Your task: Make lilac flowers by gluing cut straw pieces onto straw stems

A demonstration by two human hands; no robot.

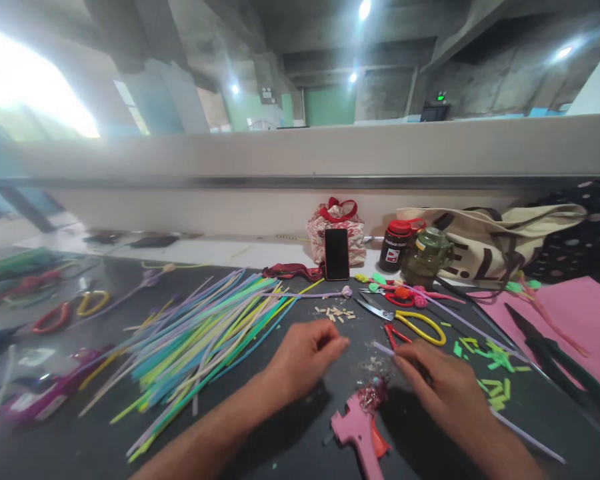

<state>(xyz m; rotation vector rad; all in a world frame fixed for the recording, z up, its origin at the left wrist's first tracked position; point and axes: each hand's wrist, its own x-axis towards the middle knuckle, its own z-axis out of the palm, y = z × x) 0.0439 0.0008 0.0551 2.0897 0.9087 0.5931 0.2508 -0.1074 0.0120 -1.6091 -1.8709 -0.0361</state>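
My left hand point(304, 359) rests on the dark table with its fingers curled together in a pinch; what is between the fingertips is too small to make out. My right hand point(437, 387) is closed round a thin lilac straw point(383, 347) whose tip pokes out to the left; a long lilac stem point(527, 437) runs out behind the wrist. Just below and between the hands lies a pink glue gun point(356, 427) with glittery stuff on its nozzle. A big fan of coloured straws point(200, 333) lies left of my left hand.
Yellow-and-red scissors point(415, 325) and small cut bits point(337, 313) lie beyond the hands. Green scraps point(495, 373) and a pink sheet point(575, 320) lie right. A phone point(337, 253), jars point(395, 245) and bags point(500, 240) stand at the back. Pliers point(55, 319) lie far left.
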